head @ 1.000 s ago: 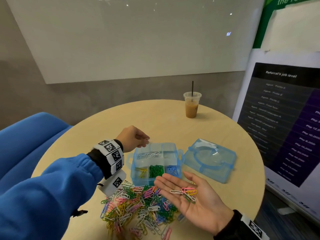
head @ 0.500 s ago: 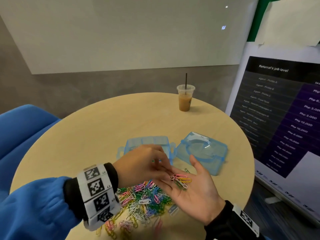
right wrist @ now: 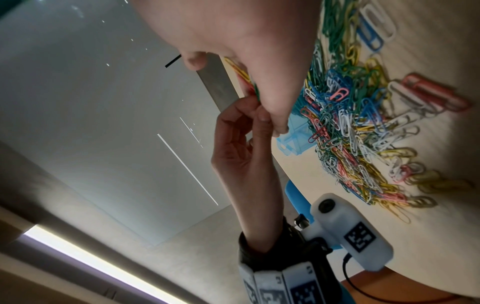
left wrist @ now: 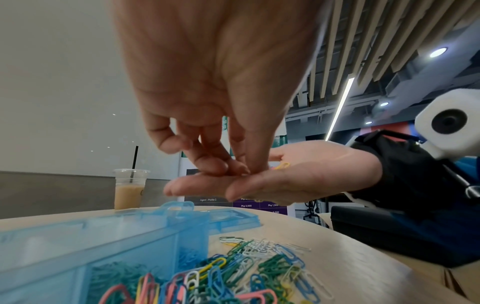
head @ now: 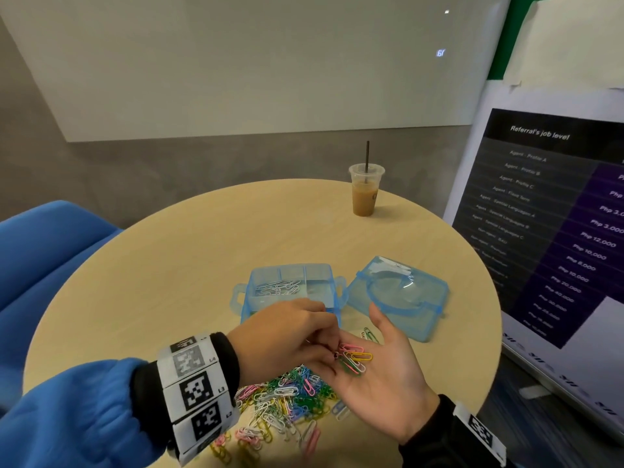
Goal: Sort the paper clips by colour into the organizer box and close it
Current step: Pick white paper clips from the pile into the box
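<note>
Right hand (head: 381, 376) flat, palm up, cradling a few paper clips (head: 353, 358); left hand (head: 287, 336) pinching one off it. Open organizer box (head: 290, 288) behind on counter (head: 189, 258), lid (head: 398, 295) beside, loose clip pile (head: 287, 403) below.

Lid (head: 398, 297) right of organizer box (head: 290, 285); clip pile (head: 290, 403) before them.

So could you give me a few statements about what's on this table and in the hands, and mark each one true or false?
1. The organizer box has its lid on. False: the lid lies beside it on the table.
2. The right hand lies palm up with paper clips on it. True.
3. The left hand rests flat on the table. False: its fingers reach into the right palm.
4. A loose pile of clips remains on the table. True.
5. The iced coffee cup has tipped over. False: it stands upright.
</note>
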`<action>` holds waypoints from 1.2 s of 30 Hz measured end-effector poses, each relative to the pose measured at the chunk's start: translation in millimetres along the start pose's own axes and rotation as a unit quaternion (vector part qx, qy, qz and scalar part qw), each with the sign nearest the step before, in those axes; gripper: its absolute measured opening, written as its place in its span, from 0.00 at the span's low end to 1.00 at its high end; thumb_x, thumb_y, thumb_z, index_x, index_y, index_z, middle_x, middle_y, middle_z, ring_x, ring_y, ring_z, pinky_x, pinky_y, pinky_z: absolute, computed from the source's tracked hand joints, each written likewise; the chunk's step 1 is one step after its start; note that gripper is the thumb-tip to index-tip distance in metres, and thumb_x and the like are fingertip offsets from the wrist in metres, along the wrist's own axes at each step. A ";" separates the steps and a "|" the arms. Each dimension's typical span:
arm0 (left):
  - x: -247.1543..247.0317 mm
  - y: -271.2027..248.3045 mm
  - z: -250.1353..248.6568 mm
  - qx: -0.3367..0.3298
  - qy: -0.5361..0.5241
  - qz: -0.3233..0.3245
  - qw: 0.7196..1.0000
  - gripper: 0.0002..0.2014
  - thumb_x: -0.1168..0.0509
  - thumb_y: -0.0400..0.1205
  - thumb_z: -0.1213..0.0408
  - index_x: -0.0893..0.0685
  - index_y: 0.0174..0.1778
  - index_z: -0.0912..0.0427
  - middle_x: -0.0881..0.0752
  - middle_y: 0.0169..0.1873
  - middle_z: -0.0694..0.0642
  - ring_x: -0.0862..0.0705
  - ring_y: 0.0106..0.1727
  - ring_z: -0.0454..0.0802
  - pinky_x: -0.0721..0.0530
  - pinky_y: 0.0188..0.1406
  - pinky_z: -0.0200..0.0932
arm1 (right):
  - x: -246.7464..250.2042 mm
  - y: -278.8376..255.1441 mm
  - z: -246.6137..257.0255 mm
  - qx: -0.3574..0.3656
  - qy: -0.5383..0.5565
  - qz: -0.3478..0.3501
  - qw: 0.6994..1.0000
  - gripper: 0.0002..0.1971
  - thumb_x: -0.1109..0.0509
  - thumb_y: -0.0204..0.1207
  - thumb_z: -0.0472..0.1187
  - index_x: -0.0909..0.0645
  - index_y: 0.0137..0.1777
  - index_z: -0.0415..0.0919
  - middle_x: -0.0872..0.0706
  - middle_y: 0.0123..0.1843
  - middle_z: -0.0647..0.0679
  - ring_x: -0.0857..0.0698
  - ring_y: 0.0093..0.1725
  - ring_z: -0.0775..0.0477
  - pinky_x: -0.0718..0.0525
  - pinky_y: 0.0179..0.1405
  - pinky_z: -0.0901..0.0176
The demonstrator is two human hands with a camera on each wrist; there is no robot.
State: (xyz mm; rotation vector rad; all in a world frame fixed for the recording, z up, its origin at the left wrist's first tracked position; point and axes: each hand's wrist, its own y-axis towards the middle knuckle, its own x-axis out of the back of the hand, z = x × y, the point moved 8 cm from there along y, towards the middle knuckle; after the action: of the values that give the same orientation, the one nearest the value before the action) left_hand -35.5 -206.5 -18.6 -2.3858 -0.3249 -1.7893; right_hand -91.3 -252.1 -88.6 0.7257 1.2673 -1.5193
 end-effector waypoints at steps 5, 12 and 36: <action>-6.0 -1.8 1.8 0.011 0.007 0.032 0.999 0.05 0.35 0.83 0.53 0.26 0.46 0.43 0.24 0.46 0.42 0.31 0.48 0.35 0.28 0.49 0.36 | -0.6 1.9 -6.1 -0.006 0.005 -0.007 1.000 0.33 0.42 0.79 0.64 0.28 0.62 0.30 0.24 0.45 0.37 0.27 0.44 0.42 0.35 0.68 0.52; 8.0 -6.0 -11.4 -0.016 0.011 -0.033 0.999 0.06 0.40 0.85 0.50 0.31 0.45 0.40 0.25 0.43 0.38 0.30 0.45 0.30 0.29 0.49 0.37 | -0.3 -5.8 0.6 0.030 -0.027 -0.040 0.998 0.37 0.42 0.80 0.60 0.17 0.54 0.18 0.15 0.45 0.31 0.12 0.39 0.36 0.29 0.75 0.47; -2.1 0.3 -40.8 -0.106 0.120 -0.093 0.983 0.07 0.45 0.85 0.47 0.25 0.46 0.42 0.23 0.45 0.41 0.26 0.48 0.39 0.39 0.43 0.39 | -8.3 -8.5 -3.3 0.003 -0.002 -0.028 1.000 0.31 0.39 0.80 0.58 0.13 0.53 0.25 0.14 0.40 0.35 0.10 0.35 0.41 0.12 0.27 0.58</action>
State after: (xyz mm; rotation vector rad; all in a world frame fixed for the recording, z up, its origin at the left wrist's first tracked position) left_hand -73.8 -216.8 -9.1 -2.3013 -0.3517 -2.2759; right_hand -96.9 -246.7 -79.1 0.6959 1.2899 -1.5687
